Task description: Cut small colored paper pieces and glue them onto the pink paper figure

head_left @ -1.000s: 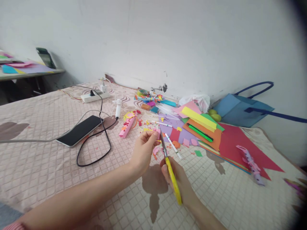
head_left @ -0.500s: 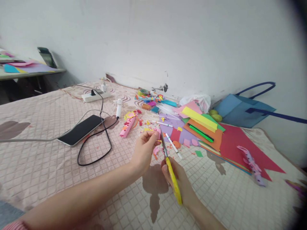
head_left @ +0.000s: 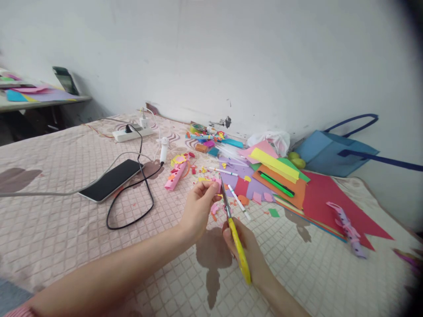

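Note:
Between the thumb and fingers of my left hand point(head_left: 197, 211) is a small piece of pink paper point(head_left: 218, 183). My right hand point(head_left: 246, 248) grips a pair of scissors point(head_left: 238, 246) by its yellow handles. The metal blades point away from me and lie right beside the pink paper; I cannot tell whether they touch it. Just past my hands, paper scraps point(head_left: 215, 208) are scattered around a white marker point(head_left: 239, 201). Left of them lies a rolled pink paper tube point(head_left: 176, 176) with a yellow flower on it.
A black tablet-like device point(head_left: 112, 179) and a looped black cable point(head_left: 152, 202) lie at left, near a white power strip point(head_left: 132, 134). Coloured paper sheets point(head_left: 325, 198), a green cutter point(head_left: 276, 183) and a lilac paper roll point(head_left: 348, 231) are at right. Behind them stands a blue bag point(head_left: 333, 152).
Almost nothing differs. Both hands, the pink paper and the scissors stay in nearly the same place, with only a very slight shift of the view.

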Available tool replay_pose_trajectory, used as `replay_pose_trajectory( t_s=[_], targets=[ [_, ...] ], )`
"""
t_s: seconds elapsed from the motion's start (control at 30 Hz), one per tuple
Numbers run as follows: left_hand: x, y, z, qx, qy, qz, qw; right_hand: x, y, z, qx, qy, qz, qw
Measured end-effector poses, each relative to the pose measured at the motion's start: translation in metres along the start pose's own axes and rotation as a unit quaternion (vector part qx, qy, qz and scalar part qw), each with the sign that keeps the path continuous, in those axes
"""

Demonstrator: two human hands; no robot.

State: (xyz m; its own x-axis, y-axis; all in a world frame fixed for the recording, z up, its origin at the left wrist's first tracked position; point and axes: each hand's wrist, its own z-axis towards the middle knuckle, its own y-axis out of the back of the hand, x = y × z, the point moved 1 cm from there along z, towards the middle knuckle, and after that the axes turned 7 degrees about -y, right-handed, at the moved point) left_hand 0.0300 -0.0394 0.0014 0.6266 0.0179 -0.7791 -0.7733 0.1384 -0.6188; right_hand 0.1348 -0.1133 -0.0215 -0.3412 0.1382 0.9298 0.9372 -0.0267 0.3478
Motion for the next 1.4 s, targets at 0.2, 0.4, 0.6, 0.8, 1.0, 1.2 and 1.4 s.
replay_pose_trajectory(
  t_s=[0.2, 0.4, 0.6, 0.8, 1.0, 1.2, 1.4],
  targets=[
    [0.0018, 0.0006, 0.0004, -0.009, 0.003, -0.001, 1.000, -0.0002, -0.0002, -0.0011, 0.000, -0.006, 0.010, 1.000],
    [0.0024, 0.0011, -0.0001, -0.006, 0.005, 0.003, 1.000, -0.0012, 0.0011, -0.0013, 0.004, -0.006, -0.005, 1.000],
    [0.0012, 0.0009, 0.0000, 0.001, 0.005, 0.005, 1.000, -0.0045, 0.0029, -0.0004, -0.007, 0.015, -0.027, 1.000],
    [0.0019, 0.0023, 0.0000, 0.001, 0.000, 0.014, 1.000, -0.0051, 0.0049, -0.0006, 0.012, 0.023, -0.036, 0.999],
    [0.0006, 0.0034, 0.0000, 0.014, -0.013, 0.037, 0.999, -0.0015, 0.0065, -0.0009, 0.014, 0.015, -0.018, 1.000],
    [0.0004, 0.0038, 0.0005, 0.020, -0.015, 0.043, 0.999, 0.0018, 0.0073, -0.0008, 0.007, -0.001, -0.016, 1.000],
    [0.0010, 0.0036, 0.0009, 0.018, -0.019, 0.039, 0.999, 0.0005, 0.0084, -0.0016, 0.006, 0.013, -0.028, 1.000]
  ],
)
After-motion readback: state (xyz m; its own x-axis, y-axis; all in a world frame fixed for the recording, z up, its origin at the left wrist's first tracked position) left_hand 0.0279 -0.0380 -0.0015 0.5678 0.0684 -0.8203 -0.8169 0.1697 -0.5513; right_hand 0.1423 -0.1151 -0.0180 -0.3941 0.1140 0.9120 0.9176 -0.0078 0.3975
